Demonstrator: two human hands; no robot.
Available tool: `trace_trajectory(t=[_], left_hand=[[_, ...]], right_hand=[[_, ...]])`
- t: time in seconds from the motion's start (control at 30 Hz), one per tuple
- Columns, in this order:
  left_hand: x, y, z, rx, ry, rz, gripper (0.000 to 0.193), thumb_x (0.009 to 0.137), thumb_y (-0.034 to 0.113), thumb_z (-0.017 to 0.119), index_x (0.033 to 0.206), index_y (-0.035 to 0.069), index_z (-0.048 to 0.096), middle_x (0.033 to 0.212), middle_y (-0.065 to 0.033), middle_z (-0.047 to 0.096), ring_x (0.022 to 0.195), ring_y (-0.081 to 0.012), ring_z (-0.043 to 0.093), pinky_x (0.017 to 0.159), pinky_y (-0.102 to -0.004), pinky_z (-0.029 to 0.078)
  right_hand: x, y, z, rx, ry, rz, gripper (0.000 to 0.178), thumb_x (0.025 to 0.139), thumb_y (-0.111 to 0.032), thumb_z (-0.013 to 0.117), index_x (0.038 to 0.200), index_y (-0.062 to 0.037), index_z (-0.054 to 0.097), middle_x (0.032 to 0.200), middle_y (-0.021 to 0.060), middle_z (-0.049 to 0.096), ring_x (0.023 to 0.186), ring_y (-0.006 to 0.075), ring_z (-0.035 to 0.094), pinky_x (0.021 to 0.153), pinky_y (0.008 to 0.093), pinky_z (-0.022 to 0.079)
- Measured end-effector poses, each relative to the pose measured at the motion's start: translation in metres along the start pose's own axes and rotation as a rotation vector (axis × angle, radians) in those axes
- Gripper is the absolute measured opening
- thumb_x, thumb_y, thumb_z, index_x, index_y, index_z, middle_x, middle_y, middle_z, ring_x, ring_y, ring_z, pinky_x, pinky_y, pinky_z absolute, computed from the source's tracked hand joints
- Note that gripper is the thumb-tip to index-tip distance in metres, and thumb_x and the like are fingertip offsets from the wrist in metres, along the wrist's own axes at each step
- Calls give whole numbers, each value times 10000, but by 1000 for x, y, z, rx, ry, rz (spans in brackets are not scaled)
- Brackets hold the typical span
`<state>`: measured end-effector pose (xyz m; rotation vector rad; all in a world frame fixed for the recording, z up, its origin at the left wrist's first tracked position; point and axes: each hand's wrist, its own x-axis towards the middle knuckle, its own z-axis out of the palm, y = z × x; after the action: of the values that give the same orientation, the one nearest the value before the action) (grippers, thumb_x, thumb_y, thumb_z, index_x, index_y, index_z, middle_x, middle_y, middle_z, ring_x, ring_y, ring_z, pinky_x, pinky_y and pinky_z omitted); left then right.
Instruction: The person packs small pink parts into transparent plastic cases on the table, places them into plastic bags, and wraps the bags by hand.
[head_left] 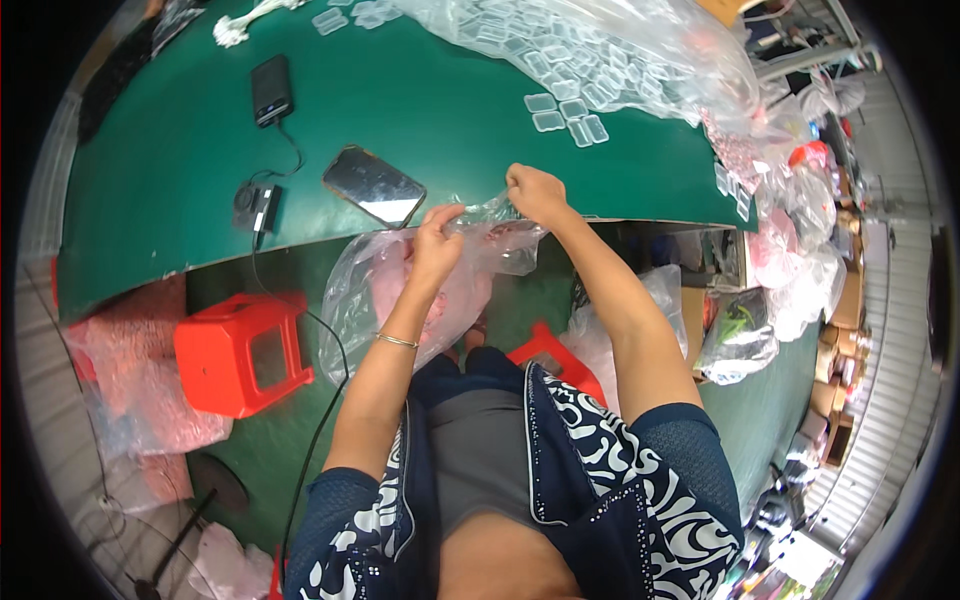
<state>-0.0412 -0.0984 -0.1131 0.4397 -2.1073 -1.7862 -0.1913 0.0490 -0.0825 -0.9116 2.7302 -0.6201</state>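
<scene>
A large clear plastic bag [350, 290] with pink contents hangs in front of the green table's near edge. My left hand [438, 245] is closed on the bag's gathered top, a bracelet on that wrist. To its right, my right hand [536, 193] makes a fist around another part of the bag's mouth, just over the table edge. Between both hands the film is stretched and crumpled. What the pink contents are, I cannot make out. A dark smartphone [374, 186] lies on the table close to my left hand.
On the green table [420, 100] lie a power bank [271, 88] and a small cabled device [255, 206]. Small clear plastic boxes [548, 121] lie beside a big bag full of them [600, 50]. A red stool [240, 355] stands left; its neighbours are bags of pink material [150, 380].
</scene>
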Motion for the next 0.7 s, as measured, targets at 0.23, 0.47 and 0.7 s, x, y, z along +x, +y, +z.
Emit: trace_trajectory(t=[0.23, 0.47, 0.7], left_hand=[[-55, 57, 6, -119, -148, -58, 458, 643, -53, 470, 1075, 25, 604, 1141, -106, 523, 1071, -198, 497, 869, -255, 394], [-53, 157, -16, -430, -188, 89, 475, 689, -69, 463, 1155, -24, 548, 1161, -63, 514, 969, -102, 493, 804, -193, 394], [-16, 252, -43, -735, -80, 52, 469, 743, -55, 508, 1210, -13, 511, 1143, -56, 555, 625, -5, 446, 574, -153, 365]], right_hand=[[-61, 14, -18, 461, -172, 24, 165, 751, -158, 554, 848, -46, 627, 775, 93, 623, 722, 195, 586, 642, 321, 448], [-101, -13, -139, 925, -193, 57, 99, 830, -147, 611, 871, -58, 617, 713, -63, 533, 588, 3, 404, 514, 158, 301], [-57, -78, -256, 977, -67, -132, 134, 820, -171, 618, 888, -57, 635, 621, -86, 480, 482, 0, 333, 439, 165, 233]])
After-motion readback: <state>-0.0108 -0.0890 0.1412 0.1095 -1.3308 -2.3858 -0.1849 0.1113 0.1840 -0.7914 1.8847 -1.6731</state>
